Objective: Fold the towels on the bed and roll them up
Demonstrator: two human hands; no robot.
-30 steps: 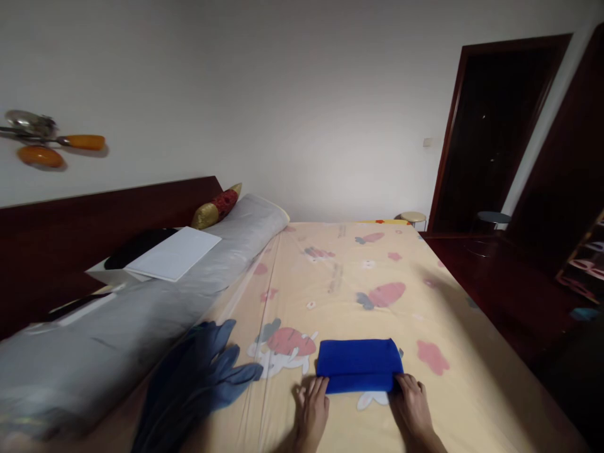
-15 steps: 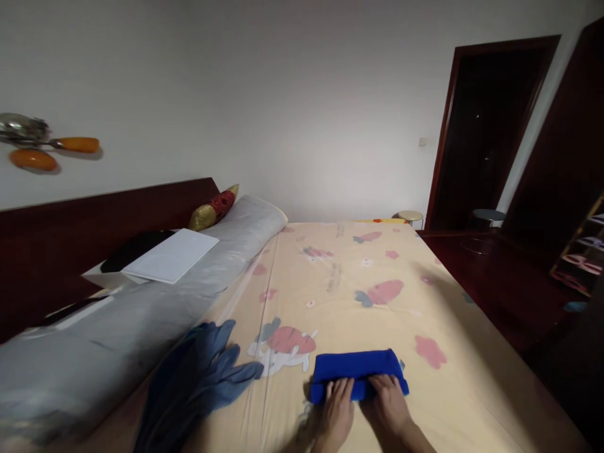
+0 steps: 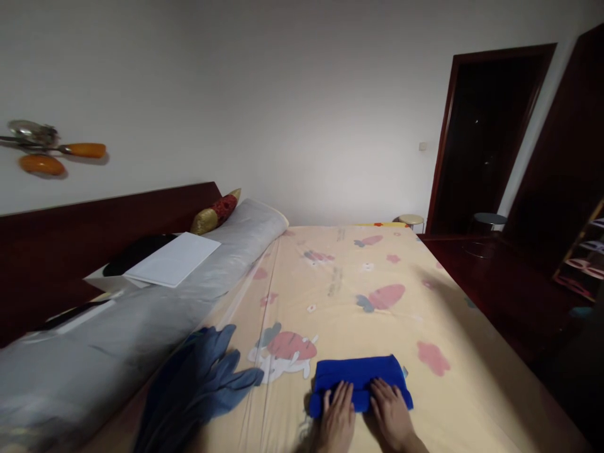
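A bright blue folded cloth (image 3: 357, 374) lies on the yellow patterned bed sheet (image 3: 358, 296) near the bottom of the view. My left hand (image 3: 337, 418) rests flat on the cloth's near left part, fingers stretched out. My right hand (image 3: 391, 412) lies flat on its near right part, fingers also stretched. Both palms press down on the near edge of the fold; neither hand grips anything.
A crumpled darker blue garment (image 3: 198, 380) lies to the left. A long grey bolster (image 3: 141, 327) runs along the dark headboard (image 3: 94, 233), with a white sheet of paper (image 3: 172, 258) on it. Dark wooden floor and a doorway (image 3: 486, 138) are to the right.
My hands moved from the cloth's near corners onto its top, closer together. The cloth now looks narrower, folded over on itself.
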